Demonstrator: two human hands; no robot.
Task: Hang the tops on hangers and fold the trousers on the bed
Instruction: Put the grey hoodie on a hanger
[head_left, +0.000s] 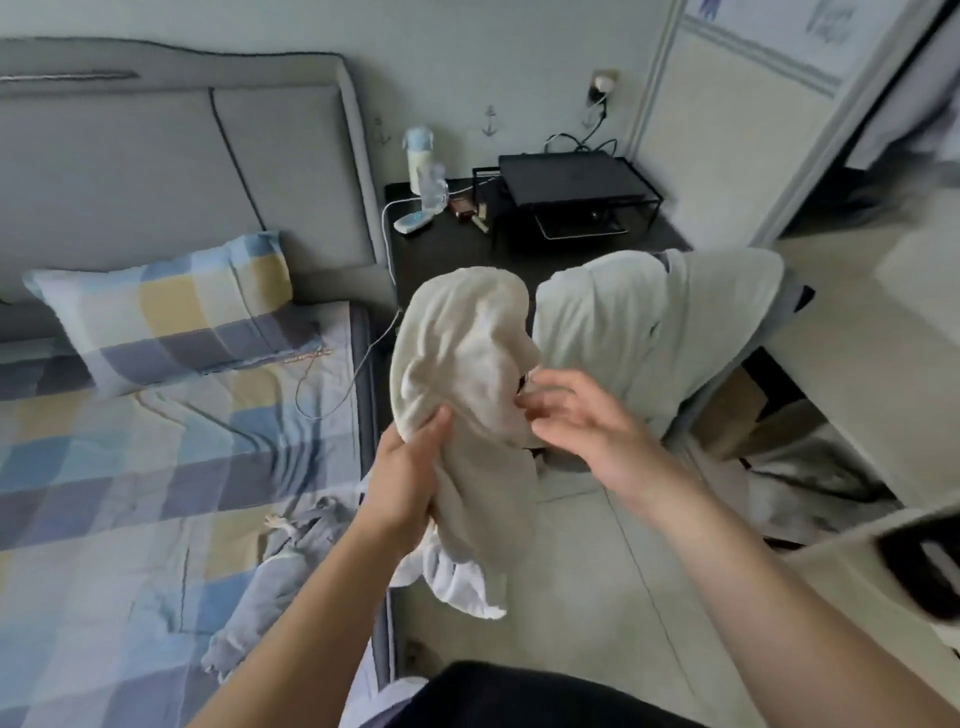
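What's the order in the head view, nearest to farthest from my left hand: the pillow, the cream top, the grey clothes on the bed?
1. Cream top, gripped by the left hand.
2. Grey clothes, on the bed edge nearby.
3. Pillow, by the headboard.

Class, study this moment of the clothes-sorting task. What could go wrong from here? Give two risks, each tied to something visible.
1. Only the left hand has a grip on the crumpled cream cloth garment; the right hand is open beside it, so it might slip onto the pale tiled floor.
2. The thin white cable hanging close behind the garment could snag.
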